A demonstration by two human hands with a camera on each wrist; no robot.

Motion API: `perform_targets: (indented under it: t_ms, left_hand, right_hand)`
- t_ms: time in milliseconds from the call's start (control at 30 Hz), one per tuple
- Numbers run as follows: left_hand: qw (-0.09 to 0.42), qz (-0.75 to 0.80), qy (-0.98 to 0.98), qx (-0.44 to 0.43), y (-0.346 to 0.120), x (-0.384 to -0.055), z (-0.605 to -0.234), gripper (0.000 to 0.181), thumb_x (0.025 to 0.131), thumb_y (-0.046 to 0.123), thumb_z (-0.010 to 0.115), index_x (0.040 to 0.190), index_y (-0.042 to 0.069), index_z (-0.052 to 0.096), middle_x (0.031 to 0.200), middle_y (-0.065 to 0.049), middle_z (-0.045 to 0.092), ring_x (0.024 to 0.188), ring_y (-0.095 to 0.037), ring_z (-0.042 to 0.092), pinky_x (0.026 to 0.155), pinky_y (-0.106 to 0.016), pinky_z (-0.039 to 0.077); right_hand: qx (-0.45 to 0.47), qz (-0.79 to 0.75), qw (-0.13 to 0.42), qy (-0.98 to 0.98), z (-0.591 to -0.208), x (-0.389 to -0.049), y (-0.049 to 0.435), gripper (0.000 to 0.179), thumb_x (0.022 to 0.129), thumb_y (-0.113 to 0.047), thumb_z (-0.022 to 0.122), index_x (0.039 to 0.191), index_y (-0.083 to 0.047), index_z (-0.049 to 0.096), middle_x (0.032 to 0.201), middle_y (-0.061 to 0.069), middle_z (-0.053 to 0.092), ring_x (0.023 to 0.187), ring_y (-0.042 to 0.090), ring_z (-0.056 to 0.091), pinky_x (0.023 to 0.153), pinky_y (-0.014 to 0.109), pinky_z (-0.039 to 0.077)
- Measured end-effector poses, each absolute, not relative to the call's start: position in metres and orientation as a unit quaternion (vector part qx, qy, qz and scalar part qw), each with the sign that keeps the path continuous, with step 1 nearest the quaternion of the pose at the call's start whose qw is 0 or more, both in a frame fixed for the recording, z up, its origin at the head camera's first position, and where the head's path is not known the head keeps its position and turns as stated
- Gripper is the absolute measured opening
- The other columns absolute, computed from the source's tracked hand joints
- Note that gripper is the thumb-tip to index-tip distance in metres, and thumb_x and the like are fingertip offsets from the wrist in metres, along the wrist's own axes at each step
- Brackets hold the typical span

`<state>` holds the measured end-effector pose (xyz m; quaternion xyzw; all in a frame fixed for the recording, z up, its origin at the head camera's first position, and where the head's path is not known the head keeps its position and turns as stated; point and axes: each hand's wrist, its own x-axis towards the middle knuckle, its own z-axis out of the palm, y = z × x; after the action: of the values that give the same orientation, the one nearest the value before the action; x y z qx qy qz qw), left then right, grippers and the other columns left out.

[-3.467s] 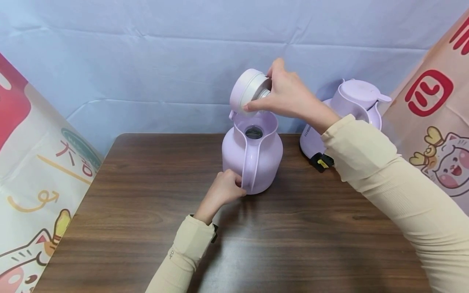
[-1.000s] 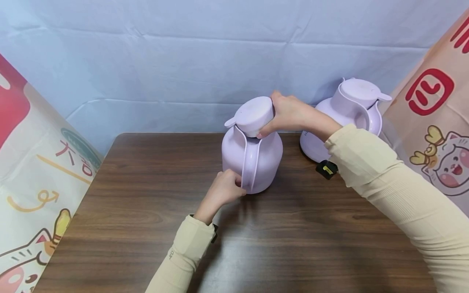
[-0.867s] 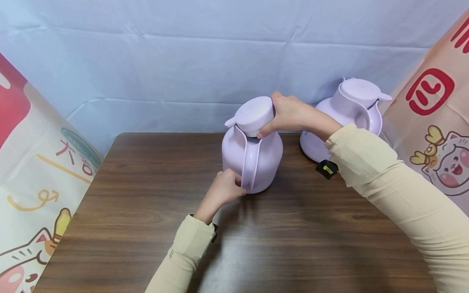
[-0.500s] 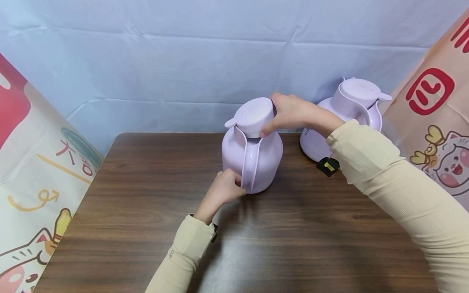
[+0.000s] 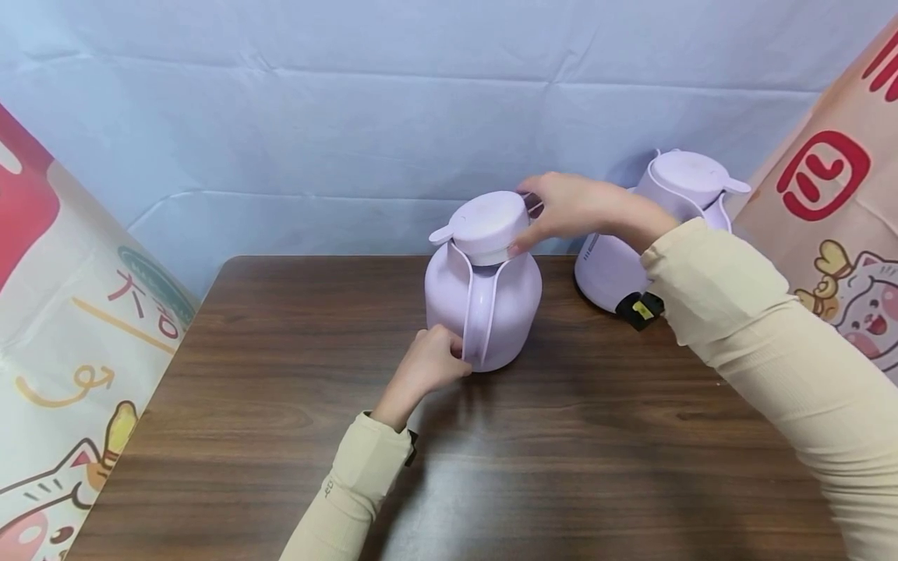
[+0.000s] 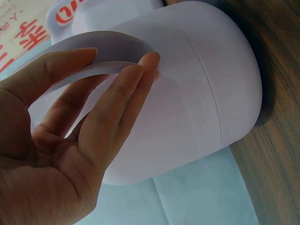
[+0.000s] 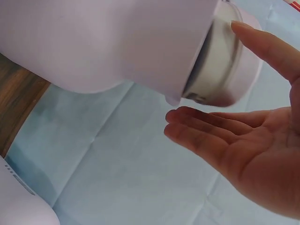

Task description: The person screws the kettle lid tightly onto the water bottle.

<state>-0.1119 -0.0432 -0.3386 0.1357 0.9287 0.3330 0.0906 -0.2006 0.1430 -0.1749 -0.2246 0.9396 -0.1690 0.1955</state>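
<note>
A lilac vacuum jug (image 5: pixel 515 312) stands upright on the table, its round lid (image 5: pixel 489 222) sitting in the neck with the tab pointing left. In the right wrist view a pale band of the lid (image 7: pixel 218 58) shows above the jug's rim. My left hand (image 5: pixel 431 358) holds the lower part of the handle (image 6: pixel 108 44), thumb on one side and fingers through the loop. Beside the lid is my right hand (image 5: pixel 575 206). Its thumb (image 7: pixel 267 44) touches the lid's side, while the other fingers (image 7: pixel 201 133) are straight and apart from it.
A second lilac jug (image 5: pixel 610 273) with its lid on stands at the back right, partly behind the right forearm. The brown wooden table (image 5: pixel 281 374) ends at a pale blue cloth backdrop (image 5: pixel 316 140). Printed banners (image 5: pixel 821 179) hang at both sides.
The right hand lowered the lid from above the jug into its neck. Since then its fingers have loosened and moved slightly right off the lid. The left hand has stayed on the handle.
</note>
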Motion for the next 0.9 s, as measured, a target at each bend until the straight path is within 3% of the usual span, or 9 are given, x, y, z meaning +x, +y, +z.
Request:
perform_targets:
  t_ms: [300, 900]
  left_hand:
    - [0.093, 0.334, 0.929, 0.131, -0.044, -0.111, -0.338, 0.034, 0.065, 0.008, 0.066, 0.044, 0.015, 0.04, 0.043, 0.008, 0.031, 0.063, -0.021, 0.039, 0.05, -0.025, 0.03]
    - [0.09, 0.336, 0.928, 0.132, -0.044, -0.111, -0.338, 0.033, 0.065, 0.008, 0.065, 0.044, 0.015, 0.041, 0.043, 0.007, 0.031, 0.06, -0.019, 0.037, 0.048, -0.025, 0.029]
  right_hand:
    - [-0.209, -0.194, 0.23, 0.93, -0.155, -0.203, 0.152, 0.081, 0.077, -0.026, 0.071, 0.137, 0.008, 0.028, 0.133, 0.025, 0.04, 0.121, 0.036, 0.041, 0.096, 0.047, 0.034]
    - [-0.232, -0.167, 0.215, 0.934, -0.151, -0.207, 0.149, 0.069, 0.076, -0.027, 0.072, 0.129, 0.006, 0.042, 0.127, 0.022, 0.048, 0.114, 0.033, 0.049, 0.091, 0.045, 0.038]
